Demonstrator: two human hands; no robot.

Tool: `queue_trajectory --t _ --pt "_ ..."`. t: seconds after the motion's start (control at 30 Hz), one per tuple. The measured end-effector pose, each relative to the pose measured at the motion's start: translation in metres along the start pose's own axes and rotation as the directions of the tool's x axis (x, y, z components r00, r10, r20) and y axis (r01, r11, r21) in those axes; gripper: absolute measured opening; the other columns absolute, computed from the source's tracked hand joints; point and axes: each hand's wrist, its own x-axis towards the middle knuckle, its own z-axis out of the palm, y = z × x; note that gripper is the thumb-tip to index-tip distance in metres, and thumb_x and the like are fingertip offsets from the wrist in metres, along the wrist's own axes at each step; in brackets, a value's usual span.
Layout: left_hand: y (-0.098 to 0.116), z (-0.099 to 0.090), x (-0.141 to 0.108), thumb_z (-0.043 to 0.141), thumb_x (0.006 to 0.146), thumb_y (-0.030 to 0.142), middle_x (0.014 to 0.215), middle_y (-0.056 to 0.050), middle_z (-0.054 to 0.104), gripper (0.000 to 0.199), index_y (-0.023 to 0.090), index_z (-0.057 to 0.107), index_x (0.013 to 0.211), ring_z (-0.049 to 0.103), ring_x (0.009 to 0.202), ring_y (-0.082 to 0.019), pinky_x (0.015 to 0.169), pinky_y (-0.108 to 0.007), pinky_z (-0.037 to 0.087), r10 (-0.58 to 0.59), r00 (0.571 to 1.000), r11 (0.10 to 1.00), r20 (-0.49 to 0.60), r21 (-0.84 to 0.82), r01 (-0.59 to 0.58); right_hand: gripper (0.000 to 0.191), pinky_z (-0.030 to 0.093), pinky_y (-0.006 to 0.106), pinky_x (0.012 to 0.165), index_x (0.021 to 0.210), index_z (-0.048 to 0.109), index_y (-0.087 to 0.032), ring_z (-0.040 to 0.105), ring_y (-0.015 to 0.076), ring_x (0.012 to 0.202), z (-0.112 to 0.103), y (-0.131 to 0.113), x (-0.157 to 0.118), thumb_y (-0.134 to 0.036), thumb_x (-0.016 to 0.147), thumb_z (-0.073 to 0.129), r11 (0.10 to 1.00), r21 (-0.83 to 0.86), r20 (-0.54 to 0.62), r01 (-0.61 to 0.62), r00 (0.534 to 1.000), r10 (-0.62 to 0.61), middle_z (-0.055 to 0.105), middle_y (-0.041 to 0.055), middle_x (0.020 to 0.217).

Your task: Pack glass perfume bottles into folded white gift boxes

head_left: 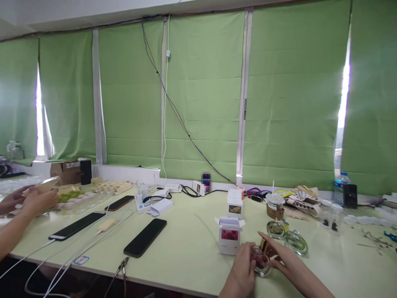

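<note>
Near the front edge of the table, a small round glass bottle [261, 265] with dark pink pieces inside is between my two hands. My left hand [240, 267] is closed around its left side. On the other side my right hand [283, 258] is closed on the bottle, its fingers at the gold cap [263, 245]. An open white box [229, 242] with a pink picture stands just beyond my left hand. Two more round glass bottles lie past my right hand: one with yellowish contents [274, 229], one with green contents [296, 243].
Behind the open box stands another white box [235, 209]. A drink cup [275, 205] and cloths [302, 200] are farther right. Phones [145, 238] and white charging cables [71, 256] lie to the left. At far left, another person's hands [40, 198] hold a pale object.
</note>
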Motion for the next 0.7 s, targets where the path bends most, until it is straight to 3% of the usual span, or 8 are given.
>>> queue_trajectory --t 0.13,0.27,0.37,0.43,0.53,0.57,0.63,0.7 --pt "0.001 -0.001 0.0 0.04 0.081 0.002 0.124 -0.014 0.052 0.046 0.013 0.04 0.126 0.048 0.116 -0.022 0.103 -0.04 0.035 -0.022 0.999 1.0 0.024 -0.017 0.022 0.073 0.051 0.029 0.078 0.143 0.03 -0.018 0.064 0.0187 0.083 0.005 -0.002 0.002 -0.016 0.071 0.044 0.999 0.04 0.012 -0.037 0.999 0.037 0.069 0.0058 0.099" --pt "0.004 0.0 0.001 0.044 0.081 0.005 0.12 -0.014 0.055 0.045 0.015 0.042 0.125 0.052 0.111 -0.023 0.099 -0.041 0.039 -0.038 0.999 0.999 0.014 -0.016 0.039 0.072 0.049 0.028 0.079 0.14 0.036 -0.017 0.063 0.0185 0.082 0.005 -0.008 0.005 -0.016 0.069 0.042 0.999 0.025 0.0 -0.046 0.999 0.046 0.067 0.0071 0.103" --pt "0.005 0.0 -0.003 0.041 0.088 0.014 0.118 -0.014 0.055 0.033 0.017 0.047 0.12 0.051 0.111 -0.025 0.097 -0.042 0.04 0.069 0.982 0.998 -0.176 0.002 -0.069 0.069 0.048 0.027 0.08 0.137 0.042 -0.02 0.063 0.0192 0.085 0.005 -0.011 0.006 -0.015 0.068 0.042 0.999 -0.004 -0.003 -0.036 0.999 0.036 0.068 0.006 0.102" --pt "0.006 -0.006 -0.007 0.039 0.092 0.022 0.113 -0.014 0.054 0.023 0.019 0.051 0.111 0.05 0.11 -0.025 0.096 -0.042 0.04 0.176 0.882 0.984 -0.437 0.045 -0.174 0.07 0.048 0.027 0.078 0.137 0.042 -0.022 0.062 0.0195 0.086 0.005 -0.009 0.006 -0.014 0.067 0.042 0.999 -0.029 -0.006 -0.034 0.999 0.034 0.068 0.005 0.099" --pt "0.012 -0.03 -0.009 0.044 0.092 0.035 0.103 -0.01 0.052 0.019 0.021 0.051 0.1 0.05 0.103 -0.025 0.093 -0.041 0.04 0.184 0.649 0.978 -0.738 0.072 -0.195 0.072 0.047 0.025 0.079 0.137 0.043 -0.023 0.062 0.0185 0.087 0.008 -0.006 0.007 -0.013 0.066 0.043 0.997 -0.055 -0.017 -0.046 0.999 0.045 0.067 0.0044 0.104" --pt "0.014 -0.042 -0.007 0.045 0.09 0.039 0.102 -0.01 0.051 0.022 0.021 0.049 0.101 0.049 0.103 -0.025 0.093 -0.041 0.039 0.127 0.623 0.987 -0.772 0.033 -0.16 0.072 0.046 0.024 0.08 0.137 0.043 -0.023 0.062 0.0182 0.087 0.008 -0.006 0.008 -0.013 0.066 0.043 0.997 -0.056 -0.018 -0.051 0.999 0.05 0.066 0.0044 0.105" --pt "0.019 -0.067 0.004 0.044 0.09 0.044 0.105 -0.009 0.049 0.028 0.021 0.045 0.105 0.047 0.108 -0.025 0.096 -0.041 0.037 -0.063 0.626 0.993 -0.777 -0.114 -0.041 0.072 0.046 0.024 0.08 0.137 0.043 -0.022 0.062 0.0178 0.085 0.009 -0.007 0.008 -0.013 0.066 0.042 0.996 -0.06 -0.019 -0.067 0.998 0.066 0.066 0.0043 0.1" --pt "0.02 -0.089 0.02 0.045 0.088 0.049 0.113 -0.01 0.049 0.032 0.022 0.043 0.105 0.044 0.116 -0.026 0.099 -0.041 0.034 -0.266 0.681 0.954 -0.682 -0.285 0.087 0.072 0.046 0.025 0.08 0.137 0.043 -0.023 0.061 0.0181 0.085 0.008 -0.011 0.008 -0.013 0.066 0.042 0.994 -0.068 -0.019 -0.086 0.996 0.085 0.067 0.0034 0.095"
